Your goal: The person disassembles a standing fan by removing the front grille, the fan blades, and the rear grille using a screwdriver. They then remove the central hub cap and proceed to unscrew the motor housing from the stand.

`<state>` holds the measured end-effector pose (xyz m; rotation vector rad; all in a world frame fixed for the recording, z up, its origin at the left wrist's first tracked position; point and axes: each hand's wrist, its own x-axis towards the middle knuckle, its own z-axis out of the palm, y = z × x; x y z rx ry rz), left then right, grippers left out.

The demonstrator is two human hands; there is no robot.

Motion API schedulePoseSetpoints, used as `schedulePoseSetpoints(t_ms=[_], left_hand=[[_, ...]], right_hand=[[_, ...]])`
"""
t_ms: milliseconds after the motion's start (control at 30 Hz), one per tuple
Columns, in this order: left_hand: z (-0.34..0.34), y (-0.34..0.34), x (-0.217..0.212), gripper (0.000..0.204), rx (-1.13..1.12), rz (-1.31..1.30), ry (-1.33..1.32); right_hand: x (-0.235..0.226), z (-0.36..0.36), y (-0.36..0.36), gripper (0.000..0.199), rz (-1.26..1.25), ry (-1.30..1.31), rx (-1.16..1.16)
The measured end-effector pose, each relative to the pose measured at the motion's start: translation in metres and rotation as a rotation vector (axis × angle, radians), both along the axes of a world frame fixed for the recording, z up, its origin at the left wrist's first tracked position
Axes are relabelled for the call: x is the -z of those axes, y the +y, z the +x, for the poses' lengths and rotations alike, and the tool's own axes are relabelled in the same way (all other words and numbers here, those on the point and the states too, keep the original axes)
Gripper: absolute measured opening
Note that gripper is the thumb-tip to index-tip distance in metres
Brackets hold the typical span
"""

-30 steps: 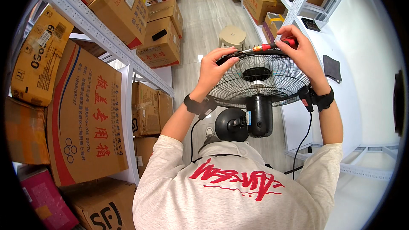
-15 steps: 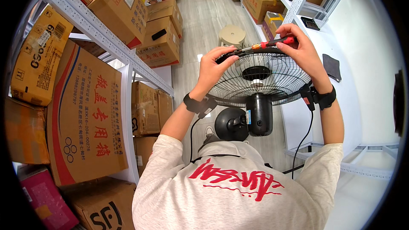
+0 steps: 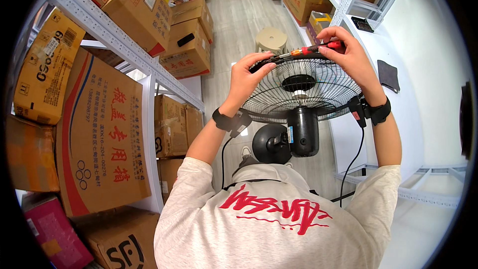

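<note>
A black fan (image 3: 303, 132) stands in front of me, its round wire grille (image 3: 331, 87) facing away. My right hand (image 3: 346, 55) grips the handle of a red and black screwdriver (image 3: 318, 48). The screwdriver lies roughly level along the grille's top rim, its shaft pointing left toward my other fingers. My left hand (image 3: 249, 77) is closed on the rim at the upper left, thumb and fingers pinching it near the screwdriver's tip. What the tip touches is too small to make out. The fan's round black base (image 3: 269, 144) shows below.
Cardboard boxes (image 3: 104, 139) fill the shelving on the left. A beige stool (image 3: 271, 40) stands on the floor beyond the fan. On the white shelf at right lie a dark cloth (image 3: 388, 76) and a black tool case (image 3: 362, 24). Black cables (image 3: 352, 169) hang from both wrist straps.
The screwdriver and both hands have shifted slightly, with the fan's grille tilting a little. My grip on each stays the same.
</note>
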<state>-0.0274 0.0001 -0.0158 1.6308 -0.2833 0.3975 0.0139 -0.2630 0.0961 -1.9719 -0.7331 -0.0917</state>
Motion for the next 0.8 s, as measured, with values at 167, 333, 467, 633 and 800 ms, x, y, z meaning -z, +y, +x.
schedulePoseSetpoints(t_ms=[167, 333, 467, 633, 800], left_hand=[[0.001, 0.0, 0.002, 0.027, 0.003, -0.007, 0.014], [0.002, 0.001, 0.005, 0.027, -0.009, -0.02, 0.006], [0.003, 0.001, 0.004, 0.027, 0.018, 0.01, 0.005], [0.002, -0.001, 0.002, 0.028, -0.001, -0.014, 0.016], [0.003, 0.002, 0.005, 0.028, -0.009, -0.011, 0.001]], right_hand=[[0.004, -0.005, 0.004, 0.017, -0.018, -0.013, 0.101], [-0.016, -0.016, 0.009, 0.017, -0.187, 0.214, 0.219], [0.001, -0.001, -0.004, 0.02, -0.098, -0.023, 0.051], [0.007, 0.003, -0.003, 0.02, -0.011, -0.163, -0.018], [-0.011, -0.009, 0.009, 0.022, -0.048, 0.294, 0.167]])
